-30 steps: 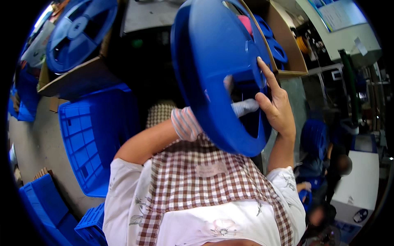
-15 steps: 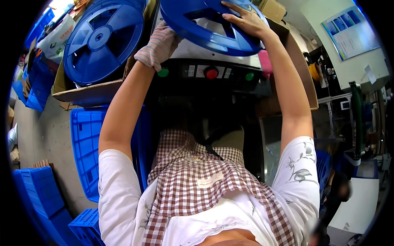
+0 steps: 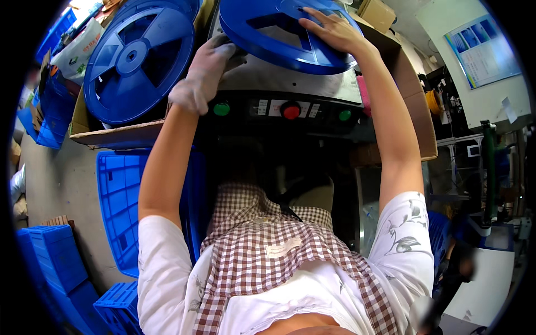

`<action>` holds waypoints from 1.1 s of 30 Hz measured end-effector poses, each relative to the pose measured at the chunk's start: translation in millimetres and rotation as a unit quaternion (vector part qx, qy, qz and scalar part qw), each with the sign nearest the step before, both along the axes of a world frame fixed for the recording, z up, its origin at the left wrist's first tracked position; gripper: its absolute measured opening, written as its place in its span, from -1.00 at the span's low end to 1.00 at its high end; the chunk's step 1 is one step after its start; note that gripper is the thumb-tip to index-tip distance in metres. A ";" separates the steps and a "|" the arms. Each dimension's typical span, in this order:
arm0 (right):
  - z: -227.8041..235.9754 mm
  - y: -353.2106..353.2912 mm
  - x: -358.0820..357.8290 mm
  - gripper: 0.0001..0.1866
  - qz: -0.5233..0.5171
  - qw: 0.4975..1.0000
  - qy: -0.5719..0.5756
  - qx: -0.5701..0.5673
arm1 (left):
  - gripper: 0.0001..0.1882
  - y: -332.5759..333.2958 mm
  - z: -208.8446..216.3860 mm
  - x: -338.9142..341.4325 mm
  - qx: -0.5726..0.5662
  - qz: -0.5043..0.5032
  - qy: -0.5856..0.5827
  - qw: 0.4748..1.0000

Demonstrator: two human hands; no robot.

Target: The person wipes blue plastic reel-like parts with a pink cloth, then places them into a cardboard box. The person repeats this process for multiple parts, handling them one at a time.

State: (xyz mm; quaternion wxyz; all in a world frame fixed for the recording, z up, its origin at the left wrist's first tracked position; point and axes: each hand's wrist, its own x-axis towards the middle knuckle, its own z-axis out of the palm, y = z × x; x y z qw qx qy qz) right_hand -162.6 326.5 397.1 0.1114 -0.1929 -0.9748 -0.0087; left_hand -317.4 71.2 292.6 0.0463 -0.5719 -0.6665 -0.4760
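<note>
A large blue plastic reel (image 3: 268, 40) with cut-out windows lies slightly tilted over the metal top (image 3: 279, 84) of a machine, cut off by the upper picture edge. My bare right hand (image 3: 335, 32) rests on its right side, with the fingers stretched out and spread over the face towards the hub. My left hand (image 3: 202, 72), in a light knitted glove, is just off the reel's left rim. Its fingers look apart and somewhat blurred, and no object shows in them. Below the reel, the machine's front panel carries a red button (image 3: 291, 110), a green button (image 3: 221, 109) and another green button (image 3: 345, 115).
At the left, a cardboard box (image 3: 120, 137) holds more blue reels (image 3: 134, 58). Another cardboard box (image 3: 410, 89) stands right of the machine. Blue plastic crates (image 3: 120, 206) stand beside me and at lower left (image 3: 58, 259). A poster (image 3: 483, 50) hangs on a white panel.
My left hand has come away from the reel's left rim and moved slightly left and down. My right hand stays on the reel with little movement. The view has shifted slightly.
</note>
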 end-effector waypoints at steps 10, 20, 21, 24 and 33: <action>-121.6 -41.6 203.9 -0.51 -0.147 0.916 0.320 -0.191 | -0.11 -66.2 -54.3 78.9 -0.041 0.284 -0.045 0.957; -118.1 -53.4 199.6 -0.51 -0.134 0.914 0.370 -0.097 | -0.16 -72.6 -44.3 76.5 -0.049 0.313 0.030 0.948; -108.6 -62.3 202.0 -0.59 -0.118 0.898 0.395 -0.152 | -0.25 -74.7 -38.5 81.7 -0.014 0.314 0.061 0.947; -63.5 -129.4 201.1 -0.81 0.068 0.744 0.473 -0.467 | -0.33 -75.0 -10.3 96.7 0.043 0.265 0.127 0.955; 46.0 -311.1 196.9 -0.83 0.615 0.242 0.279 -0.697 | -0.41 -43.0 50.4 96.6 0.026 0.156 0.265 0.951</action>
